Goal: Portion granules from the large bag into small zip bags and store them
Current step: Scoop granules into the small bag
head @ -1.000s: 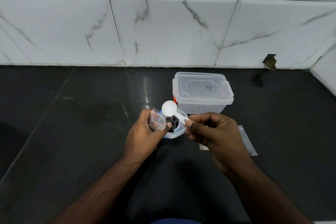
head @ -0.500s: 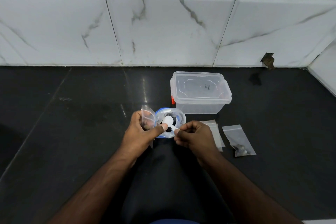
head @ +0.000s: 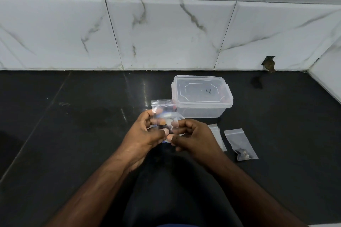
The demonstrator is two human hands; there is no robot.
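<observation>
A small clear zip bag stands upright between my two hands, with dark granules at its bottom. My left hand pinches its left side and my right hand pinches its right lower edge. Behind the small bag lies the large bag, blue-rimmed and mostly hidden by the bag and my fingers. The white scoop is not clearly visible. A filled small zip bag lies on the counter to the right.
A clear lidded plastic box stands behind my hands on the black counter. Empty small zip bags lie right of my right hand. A white marble-tiled wall rises at the back and right.
The white scoop went from above the large bag down into it and out of sight. The small zip bag now stands upright, held by both hands in front of the large bag.
</observation>
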